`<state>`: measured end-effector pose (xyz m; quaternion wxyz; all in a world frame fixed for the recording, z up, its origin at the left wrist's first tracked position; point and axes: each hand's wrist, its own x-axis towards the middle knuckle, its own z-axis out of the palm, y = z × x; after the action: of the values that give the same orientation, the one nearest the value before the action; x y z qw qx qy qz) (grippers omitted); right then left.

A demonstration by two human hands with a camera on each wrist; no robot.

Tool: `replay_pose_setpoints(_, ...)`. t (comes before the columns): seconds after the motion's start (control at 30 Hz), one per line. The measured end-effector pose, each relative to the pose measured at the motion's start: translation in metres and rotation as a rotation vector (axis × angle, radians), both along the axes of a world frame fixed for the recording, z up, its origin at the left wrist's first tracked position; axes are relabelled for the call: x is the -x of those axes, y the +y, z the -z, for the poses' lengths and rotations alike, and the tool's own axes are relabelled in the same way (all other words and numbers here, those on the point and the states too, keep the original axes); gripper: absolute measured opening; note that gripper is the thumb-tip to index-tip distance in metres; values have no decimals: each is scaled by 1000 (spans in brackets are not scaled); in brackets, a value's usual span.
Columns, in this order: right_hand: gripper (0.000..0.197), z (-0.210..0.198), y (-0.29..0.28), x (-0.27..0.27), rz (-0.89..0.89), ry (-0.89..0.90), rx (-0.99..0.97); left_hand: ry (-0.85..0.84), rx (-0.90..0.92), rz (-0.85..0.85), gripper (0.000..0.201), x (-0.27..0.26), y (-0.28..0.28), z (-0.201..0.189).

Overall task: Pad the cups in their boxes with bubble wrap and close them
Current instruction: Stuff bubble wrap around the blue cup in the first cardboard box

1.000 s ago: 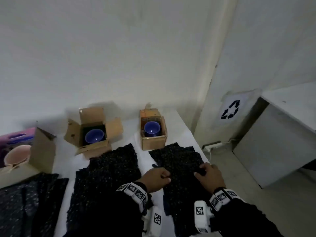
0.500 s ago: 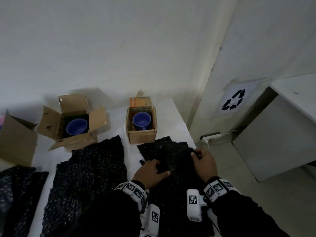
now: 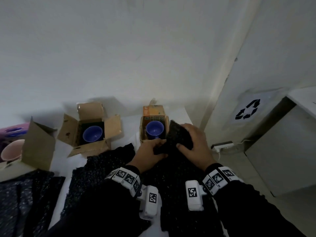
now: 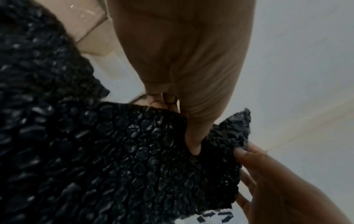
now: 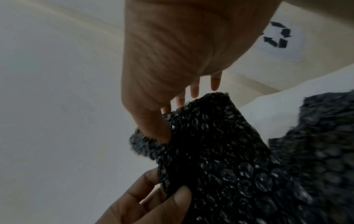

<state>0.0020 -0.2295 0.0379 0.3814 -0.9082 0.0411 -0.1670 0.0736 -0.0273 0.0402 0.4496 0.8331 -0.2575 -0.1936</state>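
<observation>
Both my hands hold the far end of a black bubble wrap sheet (image 3: 177,137), lifted off the table just in front of the right-hand cardboard box (image 3: 143,134). My left hand (image 3: 150,153) pinches its near-left edge (image 4: 153,144), thumb on top. My right hand (image 3: 195,144) grips the raised right part (image 5: 210,136), thumb against the wrap and fingers behind. A blue cup (image 3: 154,130) stands in that open box. A second blue cup (image 3: 92,134) sits in the open box (image 3: 71,130) to the left, over dark padding.
More black bubble wrap sheets (image 3: 102,168) lie on the white table (image 3: 124,134), another at far left (image 3: 20,199). A pink cup (image 3: 12,149) sits behind a larger box flap (image 3: 39,146). To the right stand a wall, a power strip (image 3: 222,145) on the floor and a grey cabinet (image 3: 282,147).
Both hands have raised the sheet's far end off the table and carried it toward the right-hand box. The view has tilted down and drawn closer.
</observation>
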Motion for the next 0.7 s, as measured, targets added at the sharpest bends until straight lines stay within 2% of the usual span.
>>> replay_pose_setpoints(0.03, 69, -4, 4, -7, -50, 62, -6, -34, -15, -1, 36, -7, 6, -7)
replay_pose_setpoints(0.1, 67, -10, 13, -19, -102, 197, -215, -110, -50, -43, 24, -19, 15, -18)
replay_pose_setpoints(0.13, 59, -10, 16, -24, -106, 212, -301, -142, -93, -80, 20, -26, 19, -19)
replay_pose_setpoints(0.2, 43, -10, 22, -32, -48, 121, -270, -117, -173, -146, 14, -39, 25, -20)
replay_pose_setpoints(0.23, 36, -10, 25, -37, -10, 57, -218, -60, -194, -164, 17, -46, 28, -19)
replay_pose_setpoints(0.3, 30, -9, 32, -46, -2, -9, -112, 116, -124, -220, 15, -55, 29, -18)
replay_pose_setpoints(0.4, 48, -2, 41, -57, -119, 68, -49, 409, 136, -355, 8, -62, 21, -26)
replay_pose_setpoints(0.47, 54, -2, 46, -62, -167, 103, -184, 589, 294, -376, 16, -68, 15, -34)
replay_pose_setpoints(0.57, 44, -3, 46, -73, -127, 118, -385, 716, 424, -344, 22, -82, 10, -40)
replay_pose_setpoints(0.63, 31, -3, 41, -82, -34, 88, -340, 696, 447, -319, 23, -91, 11, -39)
replay_pose_setpoints(0.7, 18, -2, 34, -94, 114, 41, -265, 500, 297, -346, 21, -100, 14, -32)
